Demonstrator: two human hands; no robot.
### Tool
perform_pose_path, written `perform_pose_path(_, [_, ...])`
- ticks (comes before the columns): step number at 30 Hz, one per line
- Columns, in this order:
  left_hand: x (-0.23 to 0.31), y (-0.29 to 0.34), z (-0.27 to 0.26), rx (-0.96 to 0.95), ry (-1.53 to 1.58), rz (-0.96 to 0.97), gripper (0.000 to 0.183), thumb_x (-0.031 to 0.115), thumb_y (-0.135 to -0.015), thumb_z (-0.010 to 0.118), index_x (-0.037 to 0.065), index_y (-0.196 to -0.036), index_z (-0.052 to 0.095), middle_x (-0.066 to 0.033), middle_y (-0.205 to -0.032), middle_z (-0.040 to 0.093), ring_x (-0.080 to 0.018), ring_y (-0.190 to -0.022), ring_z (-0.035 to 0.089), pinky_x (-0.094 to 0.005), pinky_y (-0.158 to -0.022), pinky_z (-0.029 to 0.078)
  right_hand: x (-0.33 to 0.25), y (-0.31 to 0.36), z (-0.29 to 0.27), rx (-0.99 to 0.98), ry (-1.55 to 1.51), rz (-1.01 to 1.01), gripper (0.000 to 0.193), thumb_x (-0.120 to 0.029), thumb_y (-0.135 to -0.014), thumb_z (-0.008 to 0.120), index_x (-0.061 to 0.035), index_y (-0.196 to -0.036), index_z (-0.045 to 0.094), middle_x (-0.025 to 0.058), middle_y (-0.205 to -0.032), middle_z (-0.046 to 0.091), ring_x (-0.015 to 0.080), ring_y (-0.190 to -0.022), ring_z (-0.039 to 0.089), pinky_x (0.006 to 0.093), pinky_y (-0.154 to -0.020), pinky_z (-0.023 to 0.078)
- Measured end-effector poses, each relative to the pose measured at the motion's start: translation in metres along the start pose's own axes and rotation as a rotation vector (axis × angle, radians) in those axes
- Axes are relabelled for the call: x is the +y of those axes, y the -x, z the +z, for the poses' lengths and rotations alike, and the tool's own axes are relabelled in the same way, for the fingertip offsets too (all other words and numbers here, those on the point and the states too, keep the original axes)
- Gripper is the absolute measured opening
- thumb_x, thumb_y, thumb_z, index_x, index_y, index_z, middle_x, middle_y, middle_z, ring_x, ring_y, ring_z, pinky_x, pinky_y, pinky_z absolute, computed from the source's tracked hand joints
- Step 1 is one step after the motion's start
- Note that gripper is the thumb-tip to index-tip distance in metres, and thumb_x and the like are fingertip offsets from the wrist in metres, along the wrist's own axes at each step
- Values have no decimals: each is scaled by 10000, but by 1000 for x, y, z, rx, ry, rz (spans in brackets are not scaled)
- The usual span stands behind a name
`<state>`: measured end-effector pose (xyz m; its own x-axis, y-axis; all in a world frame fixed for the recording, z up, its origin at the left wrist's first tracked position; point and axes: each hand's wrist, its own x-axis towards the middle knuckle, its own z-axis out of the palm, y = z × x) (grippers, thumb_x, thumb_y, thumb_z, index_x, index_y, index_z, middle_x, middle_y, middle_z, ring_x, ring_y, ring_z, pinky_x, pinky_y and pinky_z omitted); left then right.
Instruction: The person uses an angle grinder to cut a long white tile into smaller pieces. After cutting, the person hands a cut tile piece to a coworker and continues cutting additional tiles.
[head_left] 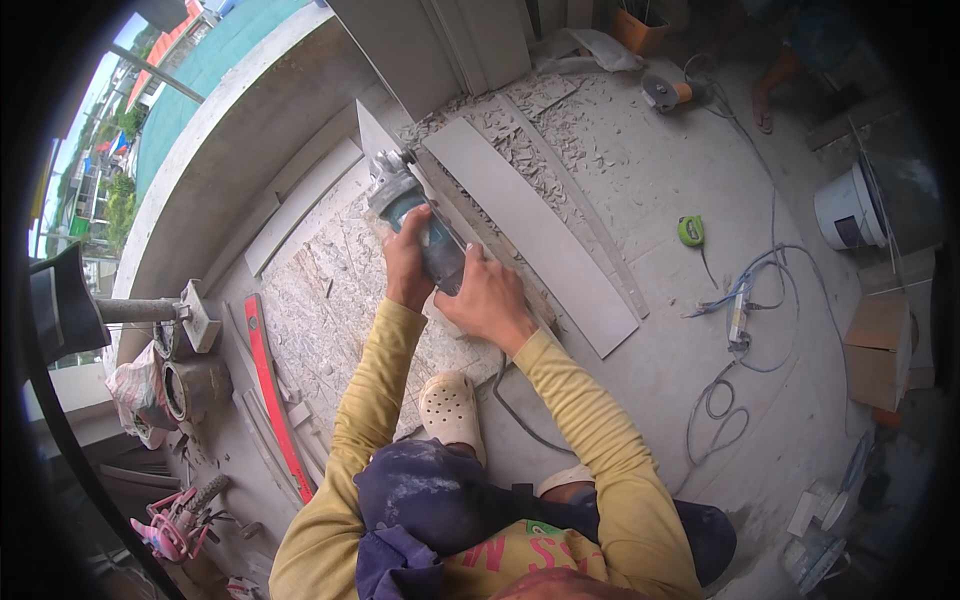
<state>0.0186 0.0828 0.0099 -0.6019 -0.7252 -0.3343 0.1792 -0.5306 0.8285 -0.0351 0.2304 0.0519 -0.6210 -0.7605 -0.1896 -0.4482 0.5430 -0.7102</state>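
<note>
Apparently for steadiness, the left hand (pixel 405 267) curls around the angle grinder (pixel 433 238) while the right hand (pixel 492 301) clasps its rear, sharing the weight.

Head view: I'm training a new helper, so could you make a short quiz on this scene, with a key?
1. Multiple choice: what is the left hand holding?
A) a bucket
B) an angle grinder
C) a cardboard box

2. True or false: the long red level lies to the left of the cream shoe.

3. Fill in the blank: the tape measure, to the right of the wide pale board, is ____ in colour.

Key: 1. B; 2. True; 3. green.
</note>
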Motion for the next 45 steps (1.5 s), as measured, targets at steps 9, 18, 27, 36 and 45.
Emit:
perform_pose_path(9, [0, 2, 1, 11, -12, -2, 399, 277, -1035, 691, -33, -1287, 699, -125, -1002, 754, -201, -827, 739, -329, -757, 637, -2, 1, -3, -23, 3, 15, 682, -386, -811, 824, 75, -1240, 561, 303, -975, 773, 484, -953, 768, 559, -860, 610])
perform_pose_path(18, [7, -19, -8, -10, 54, -11, 260, 184, -1013, 723, -2, -1191, 690, -84, -986, 737, -186, -809, 733, -331, -717, 641, -9, -16, 2, 2, -2, -10, 669, -378, -812, 823, 88, -1215, 562, 302, -948, 775, 485, -924, 772, 559, -846, 616])
perform_pose_path(27, [8, -42, -19, -23, 21, 7, 411, 296, -1042, 688, -38, -1281, 694, -140, -1021, 757, -215, -883, 757, -340, -792, 651, -21, -32, -2, -34, 4, 0, 662, -351, -823, 795, 109, -1233, 553, 318, -991, 774, 478, -959, 779, 545, -884, 619])
perform_pose_path(36, [13, -49, -20, -24, 41, -16, 404, 295, -1036, 689, -38, -1264, 698, -132, -1021, 765, -208, -880, 758, -349, -808, 652, -26, -42, 1, -53, 14, 24, 636, -336, -827, 781, 99, -1228, 547, 316, -1021, 776, 474, -995, 780, 545, -930, 614])
perform_pose_path(45, [12, -49, -21, -34, 72, -31, 375, 282, -1040, 690, -25, -1256, 703, -121, -1018, 763, -209, -868, 756, -356, -815, 655, -26, -42, 0, -56, 40, 23, 689, -350, -828, 791, 114, -1272, 539, 304, -1039, 780, 473, -1004, 780, 537, -946, 612])
